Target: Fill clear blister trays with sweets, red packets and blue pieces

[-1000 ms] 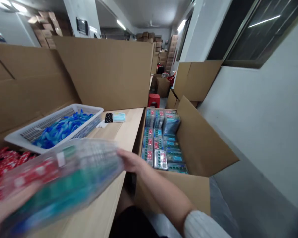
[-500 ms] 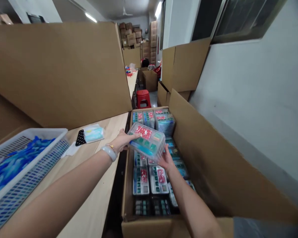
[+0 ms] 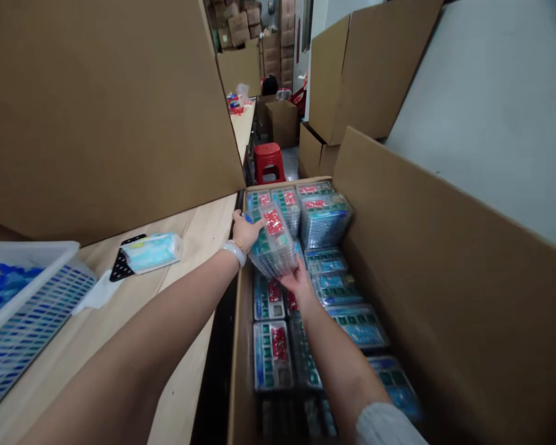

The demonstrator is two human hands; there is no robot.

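Note:
A stack of clear plastic cases (image 3: pixel 273 241) with red, green and blue contents is held between my two hands, tilted, over an open cardboard carton (image 3: pixel 241 371). My left hand (image 3: pixel 247 232) grips its upper left side, thumb on top. Fingers of my right hand (image 3: pixel 298 277) support the lower right corner. More cases fill the carton: a tall stack (image 3: pixel 324 219) stands at its far right, and lower ones (image 3: pixel 272 355) lie nearer to me. The undersides of the held cases are hidden.
Left of the carton is a wooden table (image 3: pixel 189 247) with a white basket (image 3: pixel 41 327) of blue items and a blue-white packet (image 3: pixel 155 250). Tall cardboard flaps rise on both sides. A red stool (image 3: pixel 269 162) stands beyond.
Both hands have turned the stack more upright and brought it towards the carton's far left part. The view has tipped down and moved closer to the carton.

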